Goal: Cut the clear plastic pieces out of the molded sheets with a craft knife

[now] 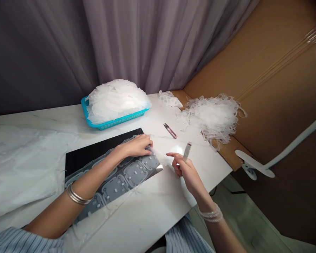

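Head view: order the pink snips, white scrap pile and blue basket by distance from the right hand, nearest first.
From the right hand:
1. Pink snips, ahead, slightly left.
2. White scrap pile, ahead to the right.
3. Blue basket, far left, at back.

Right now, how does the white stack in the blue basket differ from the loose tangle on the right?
The white stack sits in a turquoise basket; the loose tangle lies bare at the back edge of the tabletop. The stack shows broad overlapping sheets; the tangle, thin looped strips. Both look white and translucent.
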A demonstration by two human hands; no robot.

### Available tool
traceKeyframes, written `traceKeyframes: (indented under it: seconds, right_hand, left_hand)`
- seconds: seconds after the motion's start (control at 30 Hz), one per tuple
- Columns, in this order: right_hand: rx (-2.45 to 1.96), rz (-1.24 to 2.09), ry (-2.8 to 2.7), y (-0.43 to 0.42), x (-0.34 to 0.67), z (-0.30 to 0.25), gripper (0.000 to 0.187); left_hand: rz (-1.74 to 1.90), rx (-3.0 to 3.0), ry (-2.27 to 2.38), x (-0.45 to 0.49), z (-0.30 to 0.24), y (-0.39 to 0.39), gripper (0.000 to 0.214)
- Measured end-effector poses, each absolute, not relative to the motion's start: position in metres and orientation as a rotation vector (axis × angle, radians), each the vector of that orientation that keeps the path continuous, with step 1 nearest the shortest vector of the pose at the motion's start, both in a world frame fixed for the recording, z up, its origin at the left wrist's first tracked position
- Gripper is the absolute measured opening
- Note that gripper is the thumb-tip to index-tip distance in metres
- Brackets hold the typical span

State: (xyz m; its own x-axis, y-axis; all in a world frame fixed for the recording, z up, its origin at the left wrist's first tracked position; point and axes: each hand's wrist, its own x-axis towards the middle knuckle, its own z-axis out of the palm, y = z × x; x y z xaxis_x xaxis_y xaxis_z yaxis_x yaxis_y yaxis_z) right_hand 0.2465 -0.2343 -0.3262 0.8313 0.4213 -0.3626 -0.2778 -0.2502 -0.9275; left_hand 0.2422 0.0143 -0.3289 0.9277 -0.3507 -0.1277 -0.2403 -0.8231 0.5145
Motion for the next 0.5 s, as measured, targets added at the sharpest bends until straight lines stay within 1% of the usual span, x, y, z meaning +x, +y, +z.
traceKeyframes:
  seconds: [0.17, 0.37, 0.5]
  right_hand:
    - [-1.885, 0.686, -0.237, -0.228, 0.256, -0.337, 0.051]
    - [-1.943, 0.713, -0.431, -0.214, 0.273, -0.34, 0.038]
    - [-2.02, 0.661, -0.513, -0.21, 0.286, -0.333, 0.036]
  left_hand:
    - [-0.278, 2.435, -0.435, 0.236, -0.317, 0.017, 0.014]
    - [-0.28, 2.292, -0.388, 0.231, -0.318, 0.014, 0.015]
    - [-0.259, 2.233, -0.364, 0.234, -0.319, 0.011, 0.016]
